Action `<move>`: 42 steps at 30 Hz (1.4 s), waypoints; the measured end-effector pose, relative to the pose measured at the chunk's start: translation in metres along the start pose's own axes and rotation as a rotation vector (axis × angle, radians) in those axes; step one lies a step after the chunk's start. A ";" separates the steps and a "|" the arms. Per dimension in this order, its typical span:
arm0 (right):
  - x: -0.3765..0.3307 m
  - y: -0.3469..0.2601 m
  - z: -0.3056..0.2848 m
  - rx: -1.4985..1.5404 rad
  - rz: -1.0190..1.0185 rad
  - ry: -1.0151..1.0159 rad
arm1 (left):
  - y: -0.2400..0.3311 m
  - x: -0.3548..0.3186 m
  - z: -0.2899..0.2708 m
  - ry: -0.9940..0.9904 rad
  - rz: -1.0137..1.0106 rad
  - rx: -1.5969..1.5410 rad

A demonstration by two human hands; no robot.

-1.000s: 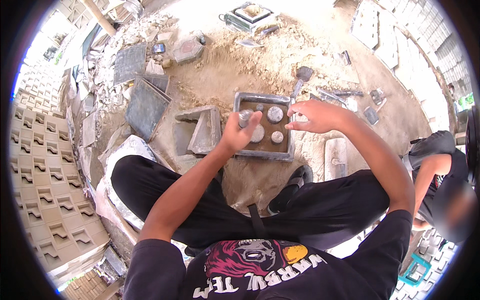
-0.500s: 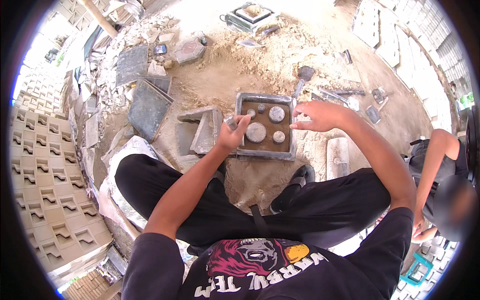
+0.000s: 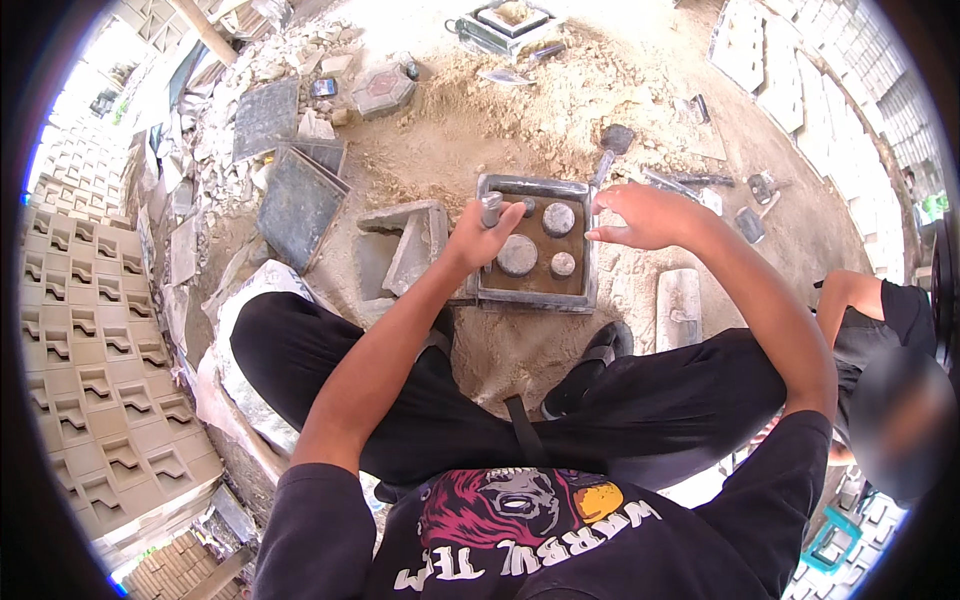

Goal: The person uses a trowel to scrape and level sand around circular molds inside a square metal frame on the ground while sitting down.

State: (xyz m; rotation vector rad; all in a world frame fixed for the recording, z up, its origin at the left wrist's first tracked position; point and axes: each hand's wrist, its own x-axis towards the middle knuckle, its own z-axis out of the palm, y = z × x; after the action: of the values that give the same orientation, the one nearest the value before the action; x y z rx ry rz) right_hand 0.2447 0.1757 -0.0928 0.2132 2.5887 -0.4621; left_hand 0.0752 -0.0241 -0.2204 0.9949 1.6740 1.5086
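On the ground before me lies a square grey mould frame (image 3: 590, 270) with a brown bed inside. Round grey discs of different sizes, among them a large one (image 3: 517, 256) and one at the upper right (image 3: 558, 219), stand in that bed. My left hand (image 3: 478, 240) is closed around a small grey metal cylinder (image 3: 490, 206), held over the frame's left side. It hides part of that side. Beside the frame's right edge is my right hand (image 3: 645, 215), thumb and fingers apart and nothing between them; whether its fingertips touch the rim I cannot tell.
Left of the frame lies a grey angular mould piece (image 3: 415, 262), with dark plates (image 3: 300, 210) beyond it. A trowel-like tool (image 3: 612, 150) and a hammer (image 3: 750, 222) lie at the far right. A float (image 3: 679, 308) rests near my right knee. Another person (image 3: 850, 310) sits at right.
My left hand has moved slightly right and away from me, with the cylinder more upright over the frame's left edge. My right hand has shifted slightly, still with fingers apart.
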 end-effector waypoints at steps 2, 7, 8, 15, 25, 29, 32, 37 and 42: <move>-0.002 -0.001 0.002 0.062 -0.025 0.018 | 0.015 0.004 0.007 -0.016 0.019 0.039; -0.004 0.007 0.016 0.051 -0.014 -0.005 | 0.051 0.004 0.016 0.201 -0.109 -0.150; -0.003 0.010 0.018 0.019 0.013 -0.038 | 0.054 0.004 0.018 0.275 -0.143 -0.245; -0.006 0.011 0.014 0.050 0.066 -0.093 | 0.096 0.010 -0.023 0.021 -0.057 -0.389; -0.008 0.003 0.018 -0.022 0.053 -0.062 | 0.058 0.020 -0.012 0.055 -0.019 -0.225; -0.013 0.012 0.023 0.017 0.080 -0.087 | 0.041 0.020 -0.013 0.047 0.007 -0.271; -0.010 0.008 0.019 -0.068 0.111 -0.070 | 0.018 0.027 -0.018 0.070 -0.005 -0.285; -0.022 0.009 0.016 0.053 0.048 -0.019 | 0.050 0.025 -0.002 0.104 0.005 -0.304; -0.023 0.014 0.017 0.018 0.106 -0.061 | 0.019 0.012 -0.009 0.089 0.021 -0.278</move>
State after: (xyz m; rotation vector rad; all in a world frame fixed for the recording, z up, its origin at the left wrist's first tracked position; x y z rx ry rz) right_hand 0.2755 0.1814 -0.0999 0.3350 2.5002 -0.4461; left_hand 0.0641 -0.0173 -0.2004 0.8089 1.4649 1.7648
